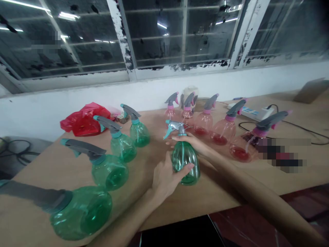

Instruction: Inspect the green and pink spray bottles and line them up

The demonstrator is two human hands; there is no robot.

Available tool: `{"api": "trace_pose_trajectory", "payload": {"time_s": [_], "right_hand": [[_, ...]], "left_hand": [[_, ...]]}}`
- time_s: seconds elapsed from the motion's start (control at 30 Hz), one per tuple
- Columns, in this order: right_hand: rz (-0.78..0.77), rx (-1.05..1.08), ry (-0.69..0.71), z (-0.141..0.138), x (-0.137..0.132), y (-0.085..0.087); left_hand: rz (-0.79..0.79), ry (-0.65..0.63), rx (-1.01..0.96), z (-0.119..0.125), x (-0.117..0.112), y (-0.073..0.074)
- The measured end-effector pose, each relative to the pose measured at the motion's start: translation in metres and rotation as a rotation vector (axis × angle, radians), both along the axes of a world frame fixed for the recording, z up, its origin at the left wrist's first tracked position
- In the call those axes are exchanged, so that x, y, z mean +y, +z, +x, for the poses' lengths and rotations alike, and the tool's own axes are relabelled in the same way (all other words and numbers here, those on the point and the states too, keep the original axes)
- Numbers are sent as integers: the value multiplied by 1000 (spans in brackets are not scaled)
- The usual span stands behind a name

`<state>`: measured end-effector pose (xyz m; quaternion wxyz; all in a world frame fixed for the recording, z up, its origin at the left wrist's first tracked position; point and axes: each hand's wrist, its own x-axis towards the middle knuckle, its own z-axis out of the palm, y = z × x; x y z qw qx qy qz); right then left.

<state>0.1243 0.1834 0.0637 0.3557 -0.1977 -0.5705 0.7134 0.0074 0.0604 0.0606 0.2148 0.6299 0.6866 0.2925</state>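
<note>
Jointly left hand (166,175), right hand (190,141) clasp bottle (183,155) (upright).

Left hand (164,176) and right hand (191,140) both curl, gripping.

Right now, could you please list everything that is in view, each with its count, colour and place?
held bottle: 1, green, middle of the table, in both hands
green bottles: 4, green, a row on the table's left side
pink bottles: 5, pink, a row on the table's right side
bag: 1, red, far left, by the wall
jar: 1, cream, behind the pink bottles
power strip: 1, white, far right, with a black cable
table: 1, light brown, below the windows
windows: dark panes, peeling white frames, above the wall
left hand: 1, on the held bottle's body
right hand: 1, at its neck, under the trigger
</note>
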Motion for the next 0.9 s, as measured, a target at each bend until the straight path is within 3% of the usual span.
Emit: {"api": "trace_pose_trajectory", "payload": {"time_s": [0.2,0.4,0.9], "right_hand": [[-149,134,134,1,-13,2],[-391,172,235,5,-11,0],[-427,94,363,13,-3,-8]], "left_hand": [[82,-63,-28,1,-4,-7],[131,-98,-147,-1,-2,-12],[41,-170,-290,-1,0,-13]]}}
